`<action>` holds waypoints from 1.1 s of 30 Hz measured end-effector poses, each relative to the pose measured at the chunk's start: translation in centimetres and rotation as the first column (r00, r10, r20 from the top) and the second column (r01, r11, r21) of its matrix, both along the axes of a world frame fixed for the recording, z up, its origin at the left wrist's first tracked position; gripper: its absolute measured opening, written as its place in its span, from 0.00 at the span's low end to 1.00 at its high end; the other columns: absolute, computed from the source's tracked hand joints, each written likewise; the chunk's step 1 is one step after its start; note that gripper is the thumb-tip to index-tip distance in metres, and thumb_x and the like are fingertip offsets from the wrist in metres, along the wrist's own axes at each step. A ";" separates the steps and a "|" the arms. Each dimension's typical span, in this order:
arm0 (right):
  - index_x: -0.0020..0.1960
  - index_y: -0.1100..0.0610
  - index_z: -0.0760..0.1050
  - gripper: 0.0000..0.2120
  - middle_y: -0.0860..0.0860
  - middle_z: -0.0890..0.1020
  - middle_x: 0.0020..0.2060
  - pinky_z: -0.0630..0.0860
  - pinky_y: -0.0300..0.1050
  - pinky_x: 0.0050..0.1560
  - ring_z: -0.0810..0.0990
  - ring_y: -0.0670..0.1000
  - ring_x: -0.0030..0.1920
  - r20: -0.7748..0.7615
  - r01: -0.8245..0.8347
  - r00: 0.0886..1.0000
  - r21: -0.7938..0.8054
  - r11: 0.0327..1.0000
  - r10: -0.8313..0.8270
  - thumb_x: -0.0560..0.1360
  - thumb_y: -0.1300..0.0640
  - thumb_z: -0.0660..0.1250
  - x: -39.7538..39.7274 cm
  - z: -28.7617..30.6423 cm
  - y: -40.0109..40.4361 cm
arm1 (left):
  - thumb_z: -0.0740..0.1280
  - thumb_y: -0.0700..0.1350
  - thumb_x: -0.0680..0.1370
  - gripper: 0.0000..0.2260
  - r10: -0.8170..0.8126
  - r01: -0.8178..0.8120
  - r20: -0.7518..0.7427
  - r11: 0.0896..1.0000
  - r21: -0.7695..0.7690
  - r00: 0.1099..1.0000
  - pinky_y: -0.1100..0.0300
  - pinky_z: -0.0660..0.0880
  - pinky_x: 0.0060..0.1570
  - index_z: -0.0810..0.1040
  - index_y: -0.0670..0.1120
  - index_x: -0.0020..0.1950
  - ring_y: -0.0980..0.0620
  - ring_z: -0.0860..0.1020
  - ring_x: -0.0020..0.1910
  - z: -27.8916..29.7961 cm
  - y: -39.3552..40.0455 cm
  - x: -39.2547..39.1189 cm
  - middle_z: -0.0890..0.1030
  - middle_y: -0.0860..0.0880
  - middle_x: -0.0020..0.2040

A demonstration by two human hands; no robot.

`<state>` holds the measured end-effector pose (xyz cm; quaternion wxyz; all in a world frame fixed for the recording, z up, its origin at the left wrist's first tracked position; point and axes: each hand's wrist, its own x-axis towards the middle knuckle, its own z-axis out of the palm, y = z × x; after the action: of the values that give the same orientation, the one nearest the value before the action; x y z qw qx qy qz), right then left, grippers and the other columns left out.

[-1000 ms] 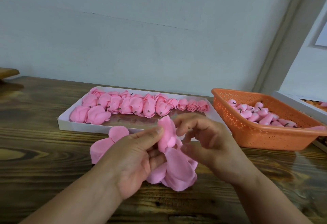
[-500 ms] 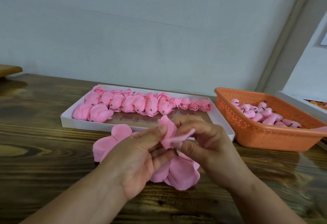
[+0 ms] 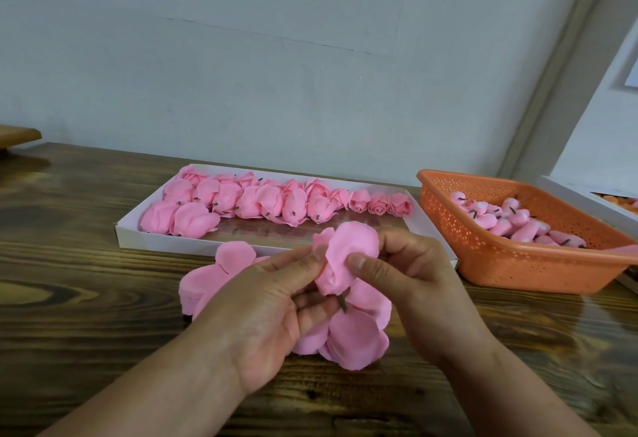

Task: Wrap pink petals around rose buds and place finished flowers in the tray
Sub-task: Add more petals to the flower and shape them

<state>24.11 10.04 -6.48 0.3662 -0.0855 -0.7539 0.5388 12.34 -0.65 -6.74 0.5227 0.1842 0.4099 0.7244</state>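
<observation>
Rose bud [image 3: 340,269] w/ a pink petal [image 3: 352,243] wrapped on it, short brown stem pointing down, held just in front of the white tray [image 3: 207,245]. Loose petals [image 3: 352,336] piled below it, near tray's front edge. Inside the tray, finished flowers [image 3: 262,202] lie in rows along the back.

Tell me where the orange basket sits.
Head view, right side: the orange basket sits on the wooden table, just right of the white tray.
</observation>
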 end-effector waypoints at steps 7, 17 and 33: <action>0.42 0.58 0.81 0.03 0.58 0.83 0.40 0.78 0.59 0.48 0.81 0.62 0.44 -0.054 -0.018 0.998 0.065 0.998 0.021 0.69 0.61 0.69 0.1 0.1 0.1 | 0.72 0.42 0.63 0.11 0.020 -0.013 -0.079 0.997 0.077 0.997 0.62 0.80 0.35 0.86 0.41 0.44 0.51 0.84 0.39 0.2 -0.3 0.1 0.85 0.40 0.44; 0.43 0.62 0.77 0.10 0.60 0.81 0.51 0.75 0.50 0.57 0.80 0.57 0.55 -0.013 -0.245 0.968 0.152 0.957 0.250 0.72 0.55 0.71 0.8 1.4 0.1 | 0.68 0.44 0.69 0.12 0.060 -0.039 -0.135 0.988 0.150 0.989 0.60 0.80 0.36 0.85 0.39 0.46 0.47 0.85 0.44 0.4 -0.5 0.0 0.85 0.39 0.48; 0.43 0.53 0.79 0.10 0.50 0.83 0.38 0.80 0.43 0.42 0.83 0.48 0.40 0.021 0.022 0.999 0.164 0.986 -0.026 0.66 0.51 0.75 0.1 0.9 -1.7 | 0.73 0.53 0.58 0.16 0.277 -0.218 -0.369 0.956 0.194 0.887 0.62 0.79 0.34 0.86 0.49 0.43 0.50 0.84 0.38 -0.7 -0.1 0.7 0.86 0.45 0.40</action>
<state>24.23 8.35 -5.56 0.3698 -0.0702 -0.7986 0.4697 13.00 -0.71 -7.43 0.3181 0.3096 0.4718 0.7618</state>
